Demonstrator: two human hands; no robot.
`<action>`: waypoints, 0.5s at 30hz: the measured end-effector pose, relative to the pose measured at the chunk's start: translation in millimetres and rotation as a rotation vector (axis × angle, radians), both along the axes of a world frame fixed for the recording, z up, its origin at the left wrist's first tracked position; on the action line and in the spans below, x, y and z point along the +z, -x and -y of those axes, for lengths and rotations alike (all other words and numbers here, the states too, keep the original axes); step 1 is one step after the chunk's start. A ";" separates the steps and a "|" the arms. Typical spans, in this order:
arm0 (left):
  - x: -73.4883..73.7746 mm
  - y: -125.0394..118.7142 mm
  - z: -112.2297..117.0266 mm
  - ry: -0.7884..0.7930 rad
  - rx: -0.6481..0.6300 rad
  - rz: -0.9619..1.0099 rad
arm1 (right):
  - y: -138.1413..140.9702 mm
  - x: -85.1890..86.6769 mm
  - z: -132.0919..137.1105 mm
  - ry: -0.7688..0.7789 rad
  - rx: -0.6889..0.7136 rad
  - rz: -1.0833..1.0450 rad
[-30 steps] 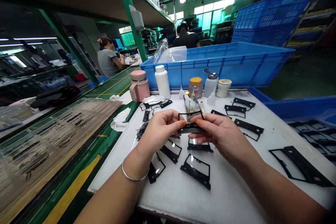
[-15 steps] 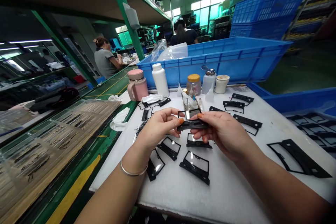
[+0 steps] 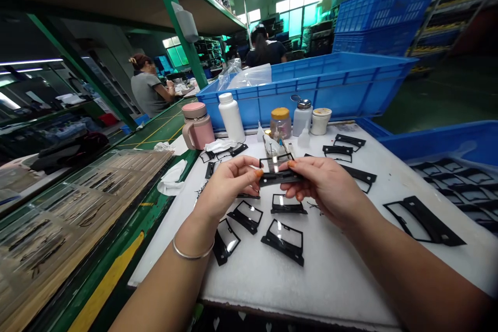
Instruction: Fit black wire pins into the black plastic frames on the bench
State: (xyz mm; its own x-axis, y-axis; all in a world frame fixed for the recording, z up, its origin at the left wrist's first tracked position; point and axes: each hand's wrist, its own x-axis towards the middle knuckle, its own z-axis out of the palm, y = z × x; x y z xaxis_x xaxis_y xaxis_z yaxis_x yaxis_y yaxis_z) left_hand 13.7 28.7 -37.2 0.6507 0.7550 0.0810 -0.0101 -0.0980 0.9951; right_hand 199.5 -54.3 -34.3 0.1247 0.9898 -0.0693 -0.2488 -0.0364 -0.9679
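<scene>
Both my hands pinch a thin black frame with clear film (image 3: 275, 165) above the white padded mat (image 3: 330, 275). My left hand (image 3: 229, 181) holds its left end, and my right hand (image 3: 322, 184) holds its right end. The frame's wide black strip faces me, and the hands hide part of it. Just below my hands lie several similar frames, among them one (image 3: 283, 242) near the mat's middle and another (image 3: 246, 216) left of it. More frames lie to the right, including a large one (image 3: 422, 223).
A blue plastic crate (image 3: 311, 88) stands behind the mat, with a pink mug (image 3: 197, 127), white bottle (image 3: 231, 116), yellow-lidded jar (image 3: 280, 123) and pump bottle (image 3: 302, 116) before it. Another crate (image 3: 447, 145) holds frames at right. A co-worker (image 3: 148, 88) sits at the left.
The whole view has drifted left and up as my head moved. My hands still hold the frame, now slightly nearer the jar, and its film shows more clearly.
</scene>
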 end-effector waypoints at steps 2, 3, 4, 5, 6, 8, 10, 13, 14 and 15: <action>1.5 -0.9 2.5 -0.114 0.132 0.025 | -8.5 4.1 1.6 -0.085 -0.110 -0.025; 2.8 -2.0 5.4 -0.194 0.196 0.038 | -13.2 6.3 2.3 -0.132 -0.177 -0.041; 4.5 -3.8 9.6 -0.284 0.238 0.042 | -17.6 8.3 2.8 -0.176 -0.243 -0.056; 6.2 -6.3 14.7 -0.384 0.251 0.025 | -21.4 9.9 2.8 -0.213 -0.298 -0.066; 7.8 -9.9 20.4 -0.494 0.223 -0.023 | -24.4 11.0 2.4 -0.242 -0.340 -0.071; 9.3 -20.4 31.3 -0.743 0.074 -0.202 | -27.5 11.7 0.6 -0.274 -0.385 -0.074; 7.0 -35.3 38.6 -0.980 -0.109 -0.417 | -27.9 10.6 -0.9 -0.275 -0.395 -0.069; -0.9 -62.9 43.0 -1.193 -0.257 -0.616 | -28.9 8.0 3.0 -0.242 -0.409 -0.036; -2.8 -72.0 44.4 -1.231 -0.273 -0.663 | -29.8 7.8 5.7 -0.231 -0.424 -0.030; -3.3 -80.3 46.2 -1.253 -0.291 -0.713 | -30.5 8.0 7.7 -0.221 -0.433 -0.003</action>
State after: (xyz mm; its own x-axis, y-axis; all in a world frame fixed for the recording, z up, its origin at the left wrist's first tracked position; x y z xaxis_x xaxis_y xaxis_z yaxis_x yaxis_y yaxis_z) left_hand 94.0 -17.5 -40.5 0.9463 0.2729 0.1731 0.2652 -0.9619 0.0664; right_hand 230.0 -62.0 -26.3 0.5288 0.8378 0.1360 -0.1985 0.2779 -0.9399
